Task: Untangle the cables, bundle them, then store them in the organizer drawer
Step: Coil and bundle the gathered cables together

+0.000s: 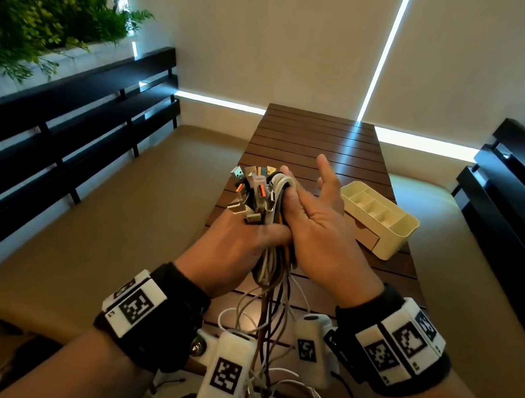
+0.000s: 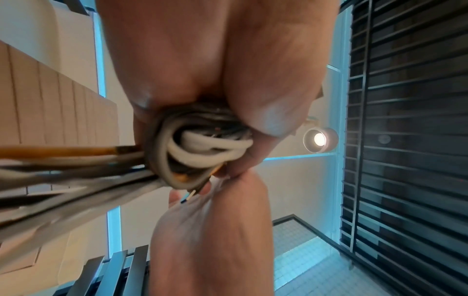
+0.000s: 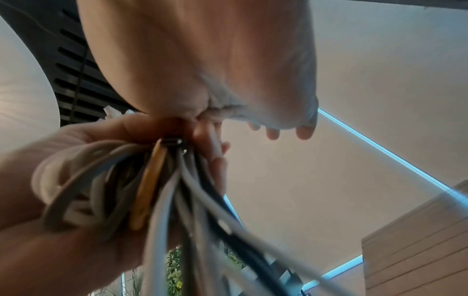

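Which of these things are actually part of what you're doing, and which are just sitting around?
Part of the job: cables gripped by the left hand; right hand flat against them; organizer with its drawer.

Just around: table, plants, benches.

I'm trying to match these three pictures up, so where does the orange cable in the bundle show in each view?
Head: the orange cable shows as a thin strand at centre, between the left hand and right hand.
Left wrist: at the left edge, running into the coil.
Right wrist: at centre, among the grey cables.
Shared landmark: the slatted wooden table, seen in all three.
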The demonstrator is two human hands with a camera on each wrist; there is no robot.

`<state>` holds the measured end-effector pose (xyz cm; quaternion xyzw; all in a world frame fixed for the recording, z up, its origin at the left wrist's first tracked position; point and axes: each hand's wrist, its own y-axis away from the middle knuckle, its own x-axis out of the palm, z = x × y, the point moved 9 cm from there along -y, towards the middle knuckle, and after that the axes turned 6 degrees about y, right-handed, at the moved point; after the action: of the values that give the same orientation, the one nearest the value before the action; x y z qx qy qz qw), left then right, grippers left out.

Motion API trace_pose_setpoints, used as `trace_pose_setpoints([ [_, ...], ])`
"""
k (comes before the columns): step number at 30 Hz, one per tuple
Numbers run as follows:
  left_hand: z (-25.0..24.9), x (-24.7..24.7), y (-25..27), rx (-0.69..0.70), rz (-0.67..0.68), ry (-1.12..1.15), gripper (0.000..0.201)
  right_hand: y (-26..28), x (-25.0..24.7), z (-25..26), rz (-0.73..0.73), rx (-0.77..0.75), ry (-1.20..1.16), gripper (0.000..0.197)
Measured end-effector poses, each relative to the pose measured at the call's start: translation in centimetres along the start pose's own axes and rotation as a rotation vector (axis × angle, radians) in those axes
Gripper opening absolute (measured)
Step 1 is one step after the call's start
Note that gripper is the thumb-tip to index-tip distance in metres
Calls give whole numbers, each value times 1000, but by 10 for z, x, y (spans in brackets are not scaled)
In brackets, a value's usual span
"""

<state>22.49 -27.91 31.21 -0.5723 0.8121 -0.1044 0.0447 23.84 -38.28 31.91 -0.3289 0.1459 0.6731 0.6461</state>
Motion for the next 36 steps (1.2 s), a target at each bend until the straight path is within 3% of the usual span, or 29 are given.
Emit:
trace_pose_setpoints([
  [2,4,-2,-1,-15,-20,31,18,0,4,0,60,5,-81,56],
  [6,-4,-6,-6,46,-26,115,13,9,27,-3,219,32,-583,82],
  [8,-8,-14,-9,24,-69,215,8,18,40,-14,277,99,-624,89],
  [10,-13,-24,-10,21,-120,284,3,24,53,-21,363,95,-544,73],
  [12,-18,-28,-12,28,-138,359,6,28,59,-26,390,93,-472,30],
  [14,-23,-30,-15,23,-133,456,5,27,58,-30,371,68,-365,10],
  [17,-34,-36,-18,37,-127,544,9,21,46,-34,321,21,-104,6],
  [21,-44,-44,-20,77,-155,590,16,-2,0,-38,52,-25,87,8],
  [23,-44,-43,-21,88,-160,585,18,-8,-8,-36,10,-29,144,8],
  [26,-45,-38,-20,112,-147,529,20,-5,11,-49,238,93,204,20],
  [27,-44,-37,-19,113,-137,513,18,0,19,-54,359,123,193,32],
  [29,-39,-34,-18,96,-128,490,15,9,26,-52,531,112,146,76],
  [31,-32,-29,-16,68,-127,455,12,11,18,-34,527,15,45,102],
  [34,-25,-18,-13,49,-113,441,6,13,12,3,447,-95,-293,86],
  [36,-26,-16,-12,44,-109,476,6,14,20,10,399,-50,-534,72],
])
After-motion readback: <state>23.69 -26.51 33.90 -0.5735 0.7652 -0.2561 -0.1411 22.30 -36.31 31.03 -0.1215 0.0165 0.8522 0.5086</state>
